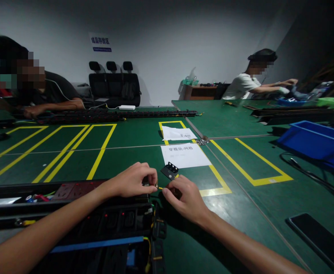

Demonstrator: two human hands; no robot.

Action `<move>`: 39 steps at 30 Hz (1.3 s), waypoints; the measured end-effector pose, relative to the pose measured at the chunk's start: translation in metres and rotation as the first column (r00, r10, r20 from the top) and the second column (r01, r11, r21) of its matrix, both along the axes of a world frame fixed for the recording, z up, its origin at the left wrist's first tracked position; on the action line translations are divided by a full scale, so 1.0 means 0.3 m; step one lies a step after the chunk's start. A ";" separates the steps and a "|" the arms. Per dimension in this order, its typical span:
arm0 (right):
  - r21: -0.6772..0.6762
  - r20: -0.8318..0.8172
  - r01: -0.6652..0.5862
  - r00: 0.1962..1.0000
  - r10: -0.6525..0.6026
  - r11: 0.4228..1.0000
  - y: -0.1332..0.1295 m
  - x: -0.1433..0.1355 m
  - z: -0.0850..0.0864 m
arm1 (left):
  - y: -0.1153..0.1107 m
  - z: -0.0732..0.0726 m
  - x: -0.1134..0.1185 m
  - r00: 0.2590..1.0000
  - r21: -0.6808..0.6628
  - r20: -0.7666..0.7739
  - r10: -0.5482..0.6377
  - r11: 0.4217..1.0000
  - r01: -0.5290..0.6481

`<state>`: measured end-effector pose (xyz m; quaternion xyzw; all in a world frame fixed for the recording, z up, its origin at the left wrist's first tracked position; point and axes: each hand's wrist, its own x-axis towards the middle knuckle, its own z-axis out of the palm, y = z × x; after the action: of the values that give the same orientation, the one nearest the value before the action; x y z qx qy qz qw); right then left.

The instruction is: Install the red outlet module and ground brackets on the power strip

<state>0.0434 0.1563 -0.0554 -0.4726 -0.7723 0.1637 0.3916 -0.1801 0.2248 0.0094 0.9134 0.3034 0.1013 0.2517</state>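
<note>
My left hand (138, 179) is closed in a pinch, thumb and forefinger on the end of a short yellow wire (160, 188). Opposite it, my right hand (186, 195) curls its fingers around the other side of that wire. A black metal bracket (169, 172) with a row of holes sits just beyond my right fingertips; whether I hold it or it lies on the paper I cannot tell. Below my left forearm run long black power strips (110, 219) with socket modules, small red lights and coloured wires. Brown-red sockets (75, 189) show in the farther strip.
Yellow tape outlines and paper labels (185, 155) mark the green table (226, 205). On the right are a blue bin (318, 142), a black cable and a phone (321, 239). More black strips (155, 114) lie across the back. Two co-workers sit beyond, left and right.
</note>
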 end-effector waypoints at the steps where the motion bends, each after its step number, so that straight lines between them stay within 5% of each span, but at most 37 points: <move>1: -0.018 -0.034 0.021 0.999 -0.022 1.000 0.004 0.002 -0.001 | 0.000 0.001 0.000 1.000 -0.002 -0.002 0.001 1.000 -0.001; 6: -0.049 -0.263 0.187 0.945 -0.193 0.981 0.031 0.021 -0.020 | 0.000 0.001 0.000 1.000 -0.035 0.004 0.009 0.999 -0.009; 10: 0.044 -0.279 0.259 0.931 -0.237 0.965 0.033 0.028 -0.030 | 0.003 -0.003 -0.003 1.000 -0.055 0.006 -0.006 0.998 0.007; 22: 0.020 0.193 0.258 0.947 -0.257 0.966 0.042 0.041 -0.045 | -0.001 -0.001 -0.001 1.000 -0.027 -0.023 0.010 1.000 -0.010; 39: 0.002 0.288 0.267 0.923 -0.256 0.964 0.025 0.021 -0.033 | -0.003 0.002 -0.001 0.999 -0.039 -0.027 0.023 0.999 -0.024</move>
<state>0.0498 0.1638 -0.0653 -0.5973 -0.7474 0.0544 0.2856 -0.1804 0.2239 0.0099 0.9059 0.3195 0.0863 0.2642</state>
